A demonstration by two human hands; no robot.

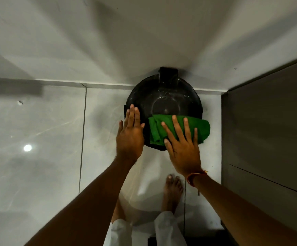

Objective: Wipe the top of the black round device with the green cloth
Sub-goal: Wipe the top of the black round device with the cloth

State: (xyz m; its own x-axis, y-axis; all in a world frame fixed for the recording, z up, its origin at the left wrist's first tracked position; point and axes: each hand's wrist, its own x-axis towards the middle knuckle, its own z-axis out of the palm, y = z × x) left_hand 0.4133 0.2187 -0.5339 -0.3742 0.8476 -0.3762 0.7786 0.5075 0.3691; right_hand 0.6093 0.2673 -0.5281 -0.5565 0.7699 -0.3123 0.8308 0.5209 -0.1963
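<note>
Glossy black device (163, 96), green cloth (163, 128)

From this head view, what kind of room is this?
Probably a home interior, maybe a corridor corner: glossy grey tiled floor, plain white wall, dark brown cabinet, bare foot beside the black round device.

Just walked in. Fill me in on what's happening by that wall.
A person stands barefoot on the tiled floor, leaning over a black round device set against the wall. The right hand lies flat on a green cloth spread over the device's near part. The left hand rests open on its left edge. The far part of the top is uncovered.
</note>
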